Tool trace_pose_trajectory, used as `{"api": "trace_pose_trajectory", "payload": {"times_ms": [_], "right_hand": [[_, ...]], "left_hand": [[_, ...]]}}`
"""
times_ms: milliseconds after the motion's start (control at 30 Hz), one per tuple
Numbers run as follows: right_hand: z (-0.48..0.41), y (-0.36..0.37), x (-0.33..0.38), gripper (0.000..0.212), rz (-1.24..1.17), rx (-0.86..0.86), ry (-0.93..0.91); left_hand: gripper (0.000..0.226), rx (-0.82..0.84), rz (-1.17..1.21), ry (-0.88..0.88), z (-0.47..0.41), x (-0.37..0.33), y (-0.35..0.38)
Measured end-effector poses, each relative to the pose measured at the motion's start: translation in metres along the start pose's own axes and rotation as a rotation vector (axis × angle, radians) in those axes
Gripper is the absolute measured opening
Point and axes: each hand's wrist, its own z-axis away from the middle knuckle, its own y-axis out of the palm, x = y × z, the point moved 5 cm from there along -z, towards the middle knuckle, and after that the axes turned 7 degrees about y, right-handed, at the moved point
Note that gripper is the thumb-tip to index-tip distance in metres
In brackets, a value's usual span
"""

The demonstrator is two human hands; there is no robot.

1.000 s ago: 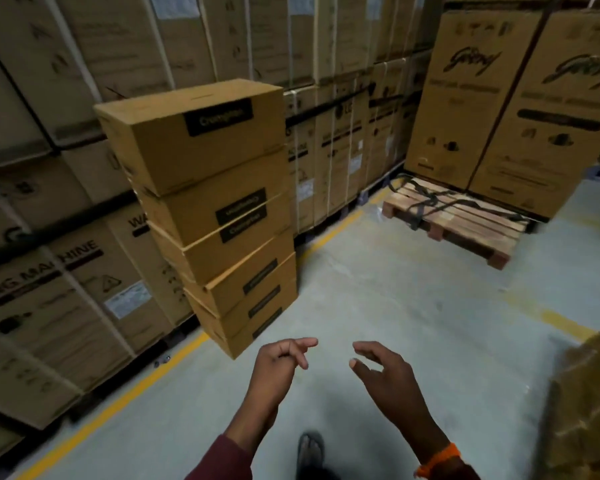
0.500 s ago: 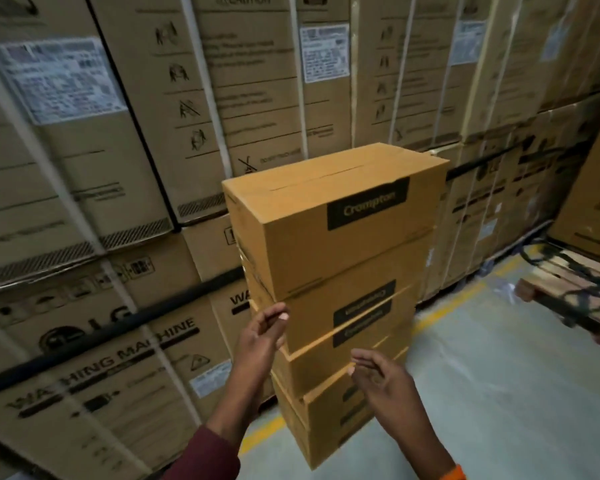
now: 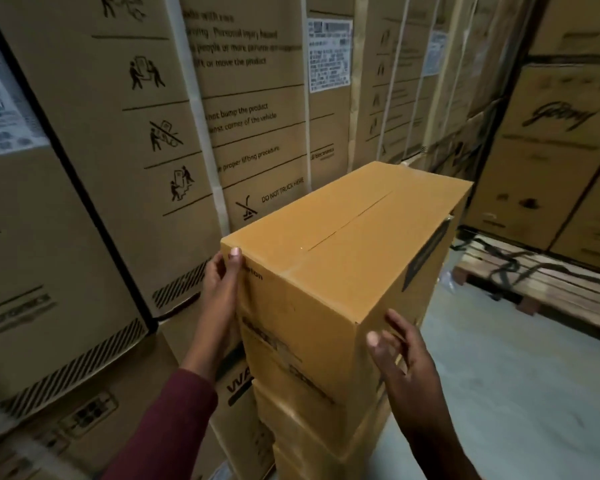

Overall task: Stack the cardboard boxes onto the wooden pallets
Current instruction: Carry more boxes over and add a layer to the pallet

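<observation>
A stack of tan cardboard boxes stands right in front of me. Its top box (image 3: pixel 343 244) has a taped seam along the lid and a black label on its right side. My left hand (image 3: pixel 222 282) grips that box's near left corner, thumb on the top edge and fingers round the left side. My right hand (image 3: pixel 399 355) is lower, at the near right edge, with fingers spread and straight against the right side. The lower boxes (image 3: pixel 309 427) sit beneath. A wooden pallet (image 3: pixel 541 289) with black straps lying on it rests on the floor to the right.
Tall appliance cartons (image 3: pixel 118 168) form a wall on the left and behind the stack. More large cartons (image 3: pixel 551 150) stand behind the pallet at right. Grey concrete floor (image 3: pixel 516 393) lies between the stack and the pallet.
I have come up close to the stack. Both hands rose from free air to the top box, the left taking its corner and the right reaching its right edge.
</observation>
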Motion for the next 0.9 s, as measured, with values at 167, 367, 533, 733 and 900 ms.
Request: {"api": "trace_pose_trajectory", "payload": {"times_ms": [167,367,533,733,900], "right_hand": [[0.008,0.008,0.000,0.099,-0.124,-0.134,0.142],[0.024,-0.061,0.020,0.053,-0.328,-0.216,0.278],[0.054,-0.127,0.008,0.027,-0.366,-0.325,0.376],[0.145,-0.238,-0.030,0.029,-0.500,-0.474,0.356],[0.260,-0.371,-0.074,0.034,-0.404,-0.622,0.415]], "left_hand": [[0.093,0.036,-0.024,0.020,-0.009,0.001,0.012],[0.048,0.282,0.165,-0.064,0.031,-0.012,0.061],[0.059,0.423,0.026,-0.007,0.087,-0.039,0.115],[0.057,0.694,0.104,0.076,0.207,-0.081,0.189],[0.056,0.914,0.140,0.045,0.358,-0.089,0.273]]}}
